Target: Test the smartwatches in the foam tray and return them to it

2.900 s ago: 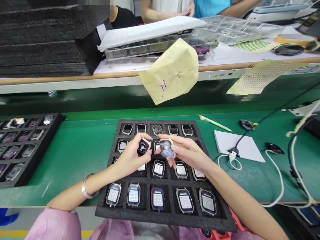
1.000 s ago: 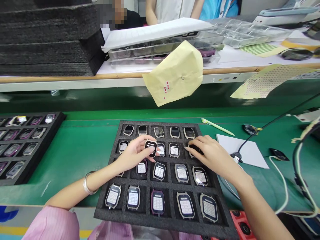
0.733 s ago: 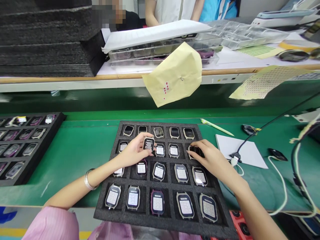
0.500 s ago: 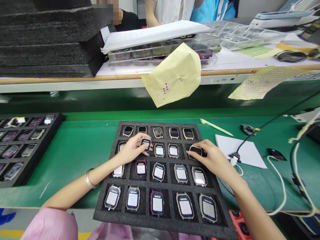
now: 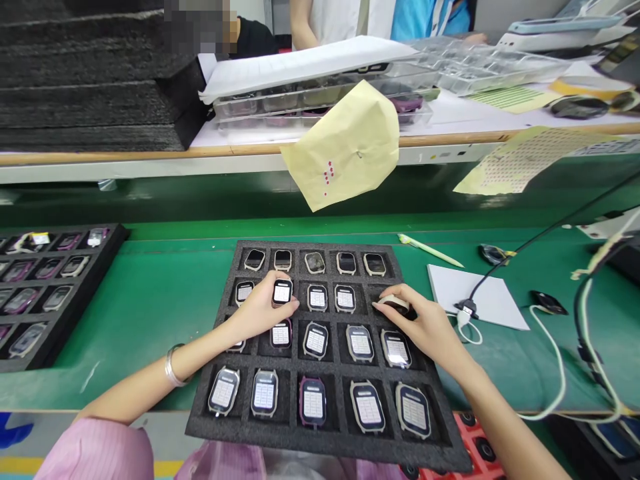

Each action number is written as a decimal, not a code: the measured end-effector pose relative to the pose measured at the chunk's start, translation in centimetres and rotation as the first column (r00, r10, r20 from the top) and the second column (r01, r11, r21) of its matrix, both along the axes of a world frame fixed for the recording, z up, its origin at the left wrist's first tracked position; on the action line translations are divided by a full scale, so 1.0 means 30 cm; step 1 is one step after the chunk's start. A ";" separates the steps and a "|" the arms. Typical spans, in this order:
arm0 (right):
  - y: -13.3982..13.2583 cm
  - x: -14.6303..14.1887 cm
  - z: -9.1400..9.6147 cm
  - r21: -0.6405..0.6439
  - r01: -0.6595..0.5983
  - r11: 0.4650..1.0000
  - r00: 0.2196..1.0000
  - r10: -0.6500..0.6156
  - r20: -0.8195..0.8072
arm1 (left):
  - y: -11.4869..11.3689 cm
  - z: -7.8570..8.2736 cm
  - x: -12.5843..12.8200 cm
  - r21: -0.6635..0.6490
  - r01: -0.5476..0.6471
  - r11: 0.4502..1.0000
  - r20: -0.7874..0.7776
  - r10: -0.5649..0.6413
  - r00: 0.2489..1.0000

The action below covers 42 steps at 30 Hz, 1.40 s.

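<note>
A black foam tray (image 5: 327,437) with square compartments lies in front of me on the green table, holding several smartwatch bodies without straps. My left hand (image 5: 263,303) has thumb and fingers around the edges of a watch with a lit white screen (image 5: 283,291), at the second row, second column. At the right end of that row, my right hand (image 5: 417,313) pinches a tilted light-rimmed watch (image 5: 395,304); its screen is mostly hidden. Just below the left hand sits a purple-rimmed watch (image 5: 281,333). Back-row watches such as this one (image 5: 346,263) have dark screens.
Another foam tray of watches (image 5: 80,300) lies at the left. To the right are a white pad (image 5: 480,300), a green pen (image 5: 430,250) and cables (image 5: 467,310). Foam trays (image 5: 90,87) are stacked on the shelf; people stand behind it. A yellow paper (image 5: 350,147) hangs off its edge.
My left hand has brought its watch slightly left and flatter over its compartment, and its lit screen faces up more plainly. In my right hand the watch has tilted up further.
</note>
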State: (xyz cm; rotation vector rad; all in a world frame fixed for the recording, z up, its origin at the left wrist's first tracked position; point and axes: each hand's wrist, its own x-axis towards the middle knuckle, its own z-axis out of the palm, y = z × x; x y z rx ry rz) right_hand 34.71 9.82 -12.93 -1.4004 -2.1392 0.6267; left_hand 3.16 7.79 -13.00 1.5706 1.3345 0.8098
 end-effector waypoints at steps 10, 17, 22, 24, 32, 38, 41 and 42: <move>-0.023 -0.041 0.059 -0.306 0.095 0.947 0.945 -0.183 -0.272 | -0.141 0.017 -0.015 0.161 0.177 0.971 -0.447 -0.088 0.890; 0.037 -0.104 0.119 -0.492 -0.187 0.850 0.746 -0.204 -0.635 | -0.037 0.091 -0.069 0.309 0.149 0.939 -0.836 0.193 0.513; 0.062 -0.152 0.076 -0.491 -0.283 0.824 0.569 -0.268 -0.778 | 0.063 0.052 -0.173 0.279 -0.025 0.960 -0.801 0.247 0.545; 0.052 -0.171 0.060 -0.479 -0.267 0.836 0.534 -0.286 -0.796 | 0.070 0.024 -0.195 0.268 -0.040 0.963 -0.762 0.237 0.603; -0.041 -0.192 0.065 -0.440 -0.186 0.879 0.471 -0.313 -0.825 | 0.078 0.008 -0.242 0.193 -0.105 0.976 -0.416 0.178 0.892; -0.022 -0.191 0.085 -0.451 -0.286 0.845 0.475 -0.284 -0.833 | 0.081 0.078 -0.180 -0.020 -0.122 0.992 0.136 0.123 0.983; 0.024 -0.200 0.127 -0.411 -0.367 0.834 0.456 -0.224 -0.861 | 0.076 0.134 -0.126 -0.197 -0.097 0.976 0.413 0.173 0.894; 0.039 -0.206 0.142 -0.398 -0.402 0.825 0.447 -0.202 -0.871 | 0.075 0.150 -0.109 -0.204 -0.094 0.974 0.431 0.176 0.885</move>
